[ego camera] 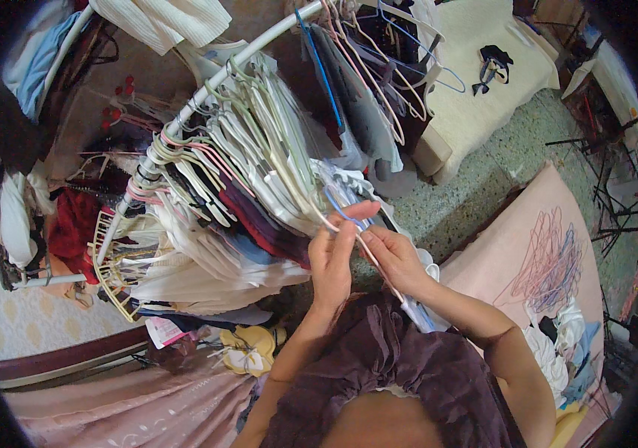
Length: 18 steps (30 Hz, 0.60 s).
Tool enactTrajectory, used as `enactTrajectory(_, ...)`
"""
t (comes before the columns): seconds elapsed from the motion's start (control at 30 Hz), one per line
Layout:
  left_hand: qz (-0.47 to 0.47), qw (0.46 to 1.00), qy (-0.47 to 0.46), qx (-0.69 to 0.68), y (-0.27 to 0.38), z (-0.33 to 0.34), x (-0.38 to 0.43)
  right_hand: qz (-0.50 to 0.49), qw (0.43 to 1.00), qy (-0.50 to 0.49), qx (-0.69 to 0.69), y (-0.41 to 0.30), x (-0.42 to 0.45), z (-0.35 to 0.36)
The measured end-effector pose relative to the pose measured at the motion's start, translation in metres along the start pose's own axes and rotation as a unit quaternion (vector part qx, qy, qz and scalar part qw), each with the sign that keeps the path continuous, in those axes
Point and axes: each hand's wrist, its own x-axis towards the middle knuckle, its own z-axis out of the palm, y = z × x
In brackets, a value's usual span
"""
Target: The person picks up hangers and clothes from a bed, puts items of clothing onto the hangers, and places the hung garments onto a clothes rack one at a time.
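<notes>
In front of my chest both hands are close together on clothes hangers. My left hand [333,260] pinches a thin white hanger [376,260] between thumb and fingers, and its index finger points right across a blue hanger [334,203]. My right hand [397,255] grips the same hangers just beside it. The white hanger slants down toward my right forearm, where a pale blue and white piece [420,316] hangs, partly hidden by the arm. Right behind my fingers are white garments [347,185] on hangers; which hanger carries which garment I cannot tell.
A white clothes rail [184,115] crosses the left, packed with hung garments [263,213]. Grey clothing [352,106] hangs farther along. A cream-covered seat [478,120] holds a small dark item [492,70]. On the right, a pink cloth [475,263] bears a heap of loose hangers [554,263] and crumpled clothes [559,347].
</notes>
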Motion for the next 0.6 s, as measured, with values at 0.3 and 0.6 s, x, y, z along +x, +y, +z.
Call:
enactTrajectory(0.3, -0.005, 0.995, 0.096, -0.022, -0.014, -0.012, 0.003, -0.311, 0.840, 0.131, -0.424, -0.028, 0.091, -0.021)
enactTrajectory(0.6, -0.040, 0.996, 0.076, 0.022, 0.000, -0.019, -0.009, -0.237, 0.698, 0.260, -0.624, -0.008, 0.204, -0.137)
